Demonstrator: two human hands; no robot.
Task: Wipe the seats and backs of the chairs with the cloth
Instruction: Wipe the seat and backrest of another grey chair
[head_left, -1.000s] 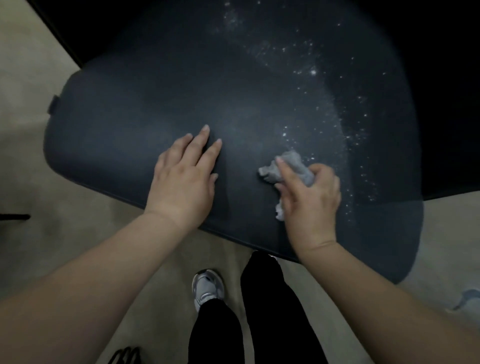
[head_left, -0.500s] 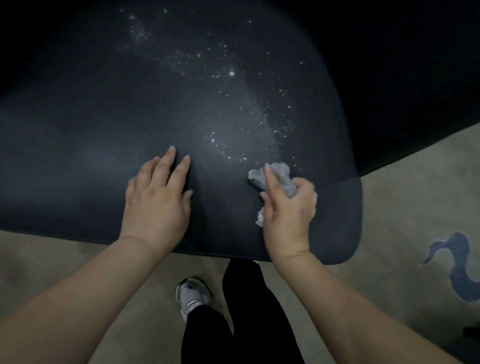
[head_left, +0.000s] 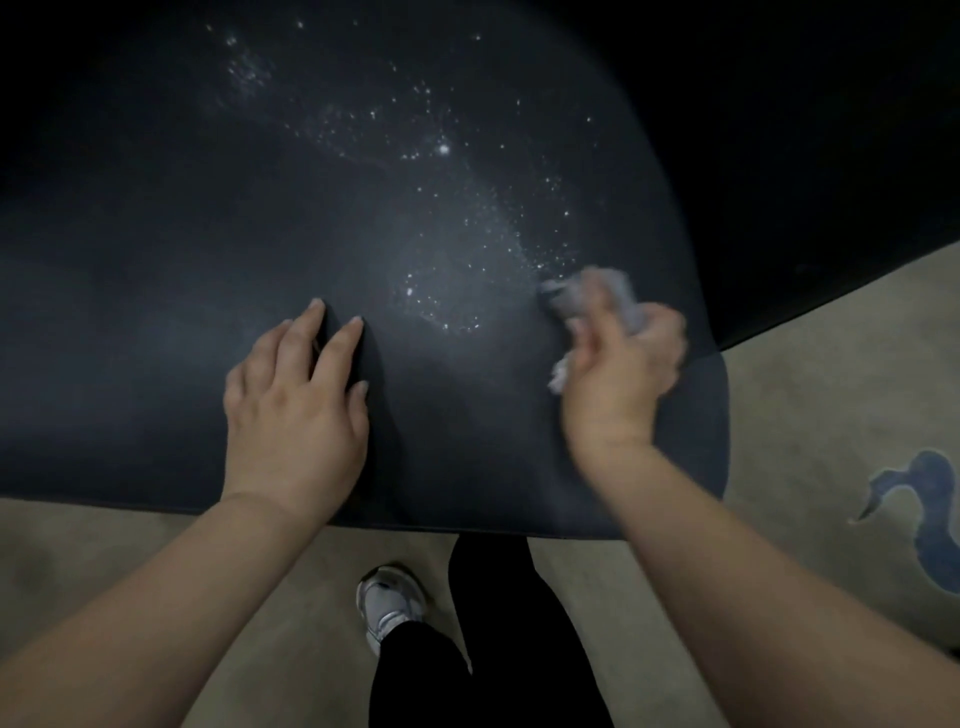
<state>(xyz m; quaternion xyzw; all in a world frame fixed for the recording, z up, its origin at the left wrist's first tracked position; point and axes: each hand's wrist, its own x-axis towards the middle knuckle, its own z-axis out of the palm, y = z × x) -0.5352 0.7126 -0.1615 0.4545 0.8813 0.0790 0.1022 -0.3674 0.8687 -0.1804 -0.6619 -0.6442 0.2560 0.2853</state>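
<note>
Your right hand (head_left: 621, 364) is blurred, fingers clamped on the crumpled grey cloth (head_left: 597, 291), pressed to the dark chair seat (head_left: 208, 234) near its right edge. White specks (head_left: 457, 208) lie just left of the cloth. Your left hand (head_left: 293, 405) lies flat, fingers slightly apart, on the seat's front.

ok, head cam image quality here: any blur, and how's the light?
Head view: right hand and the cloth it grips are smeared by motion blur; left hand, flat on the seat, is sharp. Light is dim, the far top corners go near black, and white specks on the seat glint. Wide-angle lens bows the seat's edges.
</note>
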